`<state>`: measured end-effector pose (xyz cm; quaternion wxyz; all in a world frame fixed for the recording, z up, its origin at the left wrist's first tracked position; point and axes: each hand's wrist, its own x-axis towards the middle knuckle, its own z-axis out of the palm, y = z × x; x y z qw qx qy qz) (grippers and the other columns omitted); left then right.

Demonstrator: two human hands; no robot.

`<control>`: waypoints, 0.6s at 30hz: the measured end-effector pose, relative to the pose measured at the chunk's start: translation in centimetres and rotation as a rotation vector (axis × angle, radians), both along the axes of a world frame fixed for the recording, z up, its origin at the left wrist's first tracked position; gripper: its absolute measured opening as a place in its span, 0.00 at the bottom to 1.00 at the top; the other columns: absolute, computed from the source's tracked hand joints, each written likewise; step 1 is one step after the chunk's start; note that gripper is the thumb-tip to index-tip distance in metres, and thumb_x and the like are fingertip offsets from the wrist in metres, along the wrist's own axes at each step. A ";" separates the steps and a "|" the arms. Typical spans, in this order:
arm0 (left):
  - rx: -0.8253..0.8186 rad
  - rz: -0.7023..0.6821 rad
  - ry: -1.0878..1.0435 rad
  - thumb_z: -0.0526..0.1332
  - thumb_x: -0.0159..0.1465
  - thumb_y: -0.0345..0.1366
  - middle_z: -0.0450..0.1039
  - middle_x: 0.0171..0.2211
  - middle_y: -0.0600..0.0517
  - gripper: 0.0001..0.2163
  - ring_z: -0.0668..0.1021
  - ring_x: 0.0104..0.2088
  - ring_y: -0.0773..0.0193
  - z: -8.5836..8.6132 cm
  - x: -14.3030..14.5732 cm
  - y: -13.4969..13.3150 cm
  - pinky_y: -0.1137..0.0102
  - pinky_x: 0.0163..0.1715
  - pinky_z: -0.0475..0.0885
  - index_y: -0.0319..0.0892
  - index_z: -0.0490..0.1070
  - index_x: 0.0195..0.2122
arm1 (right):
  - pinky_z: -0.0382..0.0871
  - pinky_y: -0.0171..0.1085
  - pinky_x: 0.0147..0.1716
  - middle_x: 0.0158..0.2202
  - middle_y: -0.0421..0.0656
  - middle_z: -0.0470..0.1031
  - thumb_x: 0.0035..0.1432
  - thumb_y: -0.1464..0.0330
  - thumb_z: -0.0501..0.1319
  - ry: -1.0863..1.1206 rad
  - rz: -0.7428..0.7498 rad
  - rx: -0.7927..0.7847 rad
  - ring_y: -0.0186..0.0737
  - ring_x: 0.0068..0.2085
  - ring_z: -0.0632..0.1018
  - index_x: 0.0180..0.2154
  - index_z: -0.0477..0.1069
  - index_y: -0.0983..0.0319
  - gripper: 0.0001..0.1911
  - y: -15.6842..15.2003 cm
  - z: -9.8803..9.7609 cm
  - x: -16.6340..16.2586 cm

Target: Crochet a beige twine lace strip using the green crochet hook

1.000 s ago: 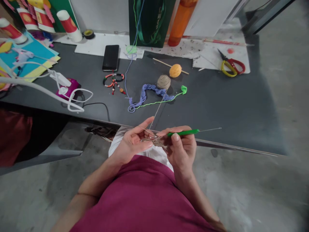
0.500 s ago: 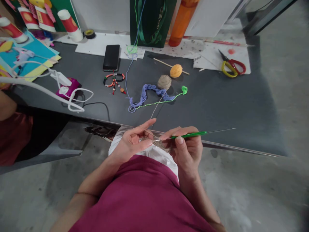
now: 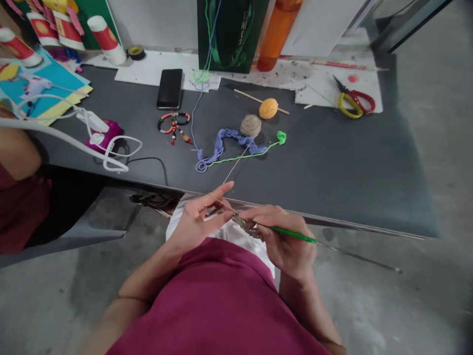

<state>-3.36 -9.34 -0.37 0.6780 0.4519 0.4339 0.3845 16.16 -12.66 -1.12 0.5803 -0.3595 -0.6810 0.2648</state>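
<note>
At the far left, someone else's forearm [image 3: 18, 153] and dark red cloth [image 3: 22, 207] are cut off by the edge of the view. Beyond them on the bench [image 3: 332, 172] lie sheets of coloured card [image 3: 55, 74], a pink corded tool [image 3: 105, 134] looped in white cable [image 3: 121, 148], a beaded string ornament [image 3: 173, 123] and a black smartphone [image 3: 169, 88]. The person's left hand [image 3: 195, 222] is raised just in front of the bench edge, its fingers [image 3: 218, 195] pinching a beige crochet piece [image 3: 246, 226], whose stitches are partly hidden and hard to make out. A thin thread [image 3: 236, 165] rises from that hand to a tan yarn ball [image 3: 250, 125], beside a blue crocheted strip [image 3: 221, 144]. Further back stand a green bag [image 3: 232, 29], its lettering unreadable, and an orange bottle [image 3: 277, 34]. The right hand [image 3: 286, 244] wraps closely round a green crochet hook [image 3: 291, 234], its tip lost in the work and its thin metal end blurred toward the lower right. Yellow-and-red scissors [image 3: 354, 101] lie on paper at the far right.
</note>
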 end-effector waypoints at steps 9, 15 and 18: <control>0.694 0.202 0.431 0.69 0.68 0.35 0.86 0.36 0.54 0.24 0.83 0.38 0.62 -1.6 0.2 -0.3 0.61 0.51 0.73 0.55 0.74 0.65 | 0.85 0.37 0.35 0.43 0.48 0.87 0.69 0.78 0.61 -0.294 -0.154 0.164 0.41 0.41 0.89 0.52 0.75 0.58 0.14 0.1 0.2 -0.9; 0.385 0.205 0.172 0.72 0.64 0.35 0.84 0.36 0.54 0.27 0.81 0.37 0.64 -0.5 1.0 -0.9 0.65 0.47 0.74 0.53 0.75 0.65 | 0.85 0.40 0.34 0.47 0.44 0.88 0.66 0.79 0.64 -0.230 -0.181 0.144 0.43 0.40 0.89 0.58 0.78 0.51 0.25 -0.3 -1.1 -1.3; -0.034 0.138 -0.147 0.77 0.58 0.37 0.80 0.32 0.55 0.30 0.78 0.34 0.67 0.1 1.2 -0.6 0.69 0.40 0.74 0.49 0.78 0.62 | 0.86 0.45 0.34 0.49 0.43 0.88 0.66 0.77 0.65 -0.167 -0.209 0.147 0.46 0.40 0.89 0.60 0.77 0.46 0.26 -0.4 -1.7 -1.8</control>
